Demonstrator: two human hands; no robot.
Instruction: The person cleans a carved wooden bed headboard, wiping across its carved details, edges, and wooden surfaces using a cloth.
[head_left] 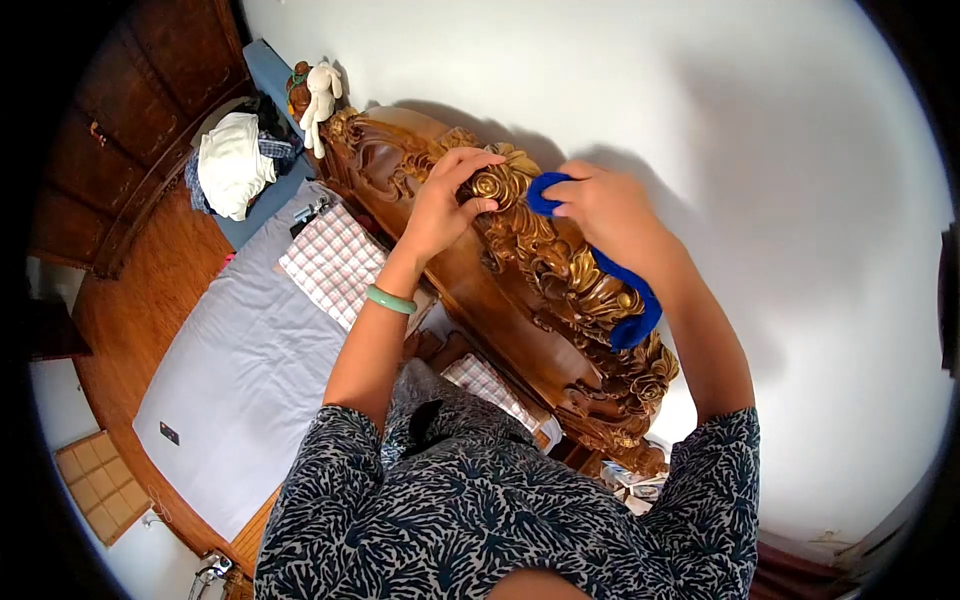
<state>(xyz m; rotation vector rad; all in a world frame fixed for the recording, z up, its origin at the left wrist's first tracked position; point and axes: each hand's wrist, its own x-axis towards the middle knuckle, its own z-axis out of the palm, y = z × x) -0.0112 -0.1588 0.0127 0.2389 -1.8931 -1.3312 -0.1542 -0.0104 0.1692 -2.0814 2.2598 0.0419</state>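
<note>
At two o'clock, the right hand point(605, 208) grasps a blue cloth point(637, 325) draped on the carved headboard point(470, 285). At eleven, the left hand point(437, 207) spans a carved rose point(487, 186); I cannot tell whether that grip is clenched.

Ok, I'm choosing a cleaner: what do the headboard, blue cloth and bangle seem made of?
The headboard: likely wood, from its glossy brown look; gold sheen on the carving suggests paint or gilding.
The blue cloth: some soft fabric, matte and drooping; fibre too fine to tell.
The bangle: perhaps jade, being smooth, pale green and shiny, though glass or plastic could look alike.
</note>
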